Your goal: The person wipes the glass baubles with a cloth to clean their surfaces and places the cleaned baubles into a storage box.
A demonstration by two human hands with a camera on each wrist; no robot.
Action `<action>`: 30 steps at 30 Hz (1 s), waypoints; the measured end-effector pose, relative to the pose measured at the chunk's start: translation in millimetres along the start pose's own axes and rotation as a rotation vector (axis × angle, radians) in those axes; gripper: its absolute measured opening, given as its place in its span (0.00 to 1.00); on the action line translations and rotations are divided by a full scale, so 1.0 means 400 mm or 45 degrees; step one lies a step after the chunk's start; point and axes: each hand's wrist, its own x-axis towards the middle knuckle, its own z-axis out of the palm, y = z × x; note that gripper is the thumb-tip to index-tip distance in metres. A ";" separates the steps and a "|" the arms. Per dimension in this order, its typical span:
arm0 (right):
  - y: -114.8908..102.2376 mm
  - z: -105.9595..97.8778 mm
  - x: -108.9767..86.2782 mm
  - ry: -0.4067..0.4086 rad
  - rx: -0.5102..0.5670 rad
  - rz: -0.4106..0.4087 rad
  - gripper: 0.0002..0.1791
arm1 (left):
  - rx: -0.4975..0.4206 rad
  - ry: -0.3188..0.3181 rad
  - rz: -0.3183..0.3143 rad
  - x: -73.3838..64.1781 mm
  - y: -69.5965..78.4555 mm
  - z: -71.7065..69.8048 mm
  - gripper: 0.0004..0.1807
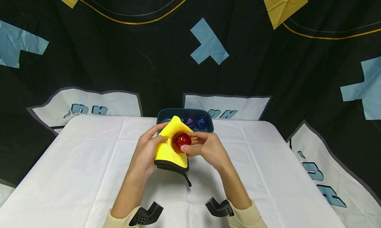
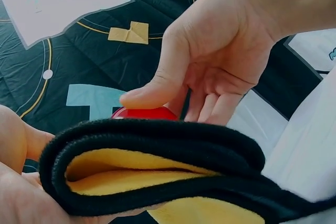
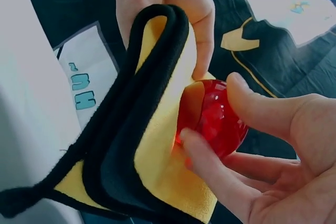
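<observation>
My left hand (image 1: 147, 151) grips a folded yellow cloth (image 1: 168, 154) with a black border and a hanging loop, thumb on its near face. Against that face sits a shiny, see-through red ball (image 1: 182, 140), pinched by the thumb and fingers of my right hand (image 1: 209, 148). In the right wrist view the red ball (image 3: 212, 116) presses into the yellow side of the cloth (image 3: 163, 124), and the fingers stand around it. The left wrist view shows the cloth's folded black edge (image 2: 157, 129) hiding most of the ball (image 2: 147, 114).
Behind the cloth, at the far table edge, stands a dark blue tray (image 1: 209, 127) holding a purple ball (image 1: 189, 121) and a blue ball (image 1: 201, 122). A white cloth covers the table (image 1: 86, 165). A black printed curtain (image 1: 134, 56) hangs beyond it.
</observation>
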 end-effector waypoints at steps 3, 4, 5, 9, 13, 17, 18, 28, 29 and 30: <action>0.004 -0.002 0.004 -0.056 0.025 0.023 0.33 | 0.001 0.002 0.002 0.001 0.002 -0.002 0.26; 0.005 -0.004 0.005 -0.076 0.026 0.023 0.33 | 0.003 0.001 0.003 0.001 0.002 -0.003 0.26; 0.005 -0.005 0.006 -0.091 0.025 0.020 0.33 | 0.004 0.000 0.004 0.002 0.002 -0.003 0.26; 0.006 -0.011 0.012 -0.140 0.000 0.002 0.32 | -0.004 -0.011 0.011 0.003 0.002 -0.004 0.26; 0.006 -0.013 0.013 -0.139 -0.054 -0.011 0.30 | -0.007 -0.013 0.012 0.004 0.001 -0.004 0.26; 0.004 -0.007 0.012 -0.082 -0.047 -0.026 0.28 | -0.009 -0.013 0.011 0.005 0.000 -0.003 0.26; 0.002 -0.004 0.011 -0.052 -0.045 -0.034 0.27 | -0.011 -0.013 0.010 0.005 -0.001 -0.002 0.26; -0.013 0.012 -0.015 0.093 -0.116 -0.201 0.24 | -0.022 -0.002 -0.005 0.005 -0.002 -0.001 0.27; -0.015 0.012 -0.018 0.071 -0.116 -0.207 0.26 | -0.027 -0.003 -0.001 0.005 -0.001 -0.002 0.27; -0.016 0.011 -0.020 0.047 -0.115 -0.210 0.27 | -0.031 -0.005 0.003 0.004 0.000 -0.004 0.27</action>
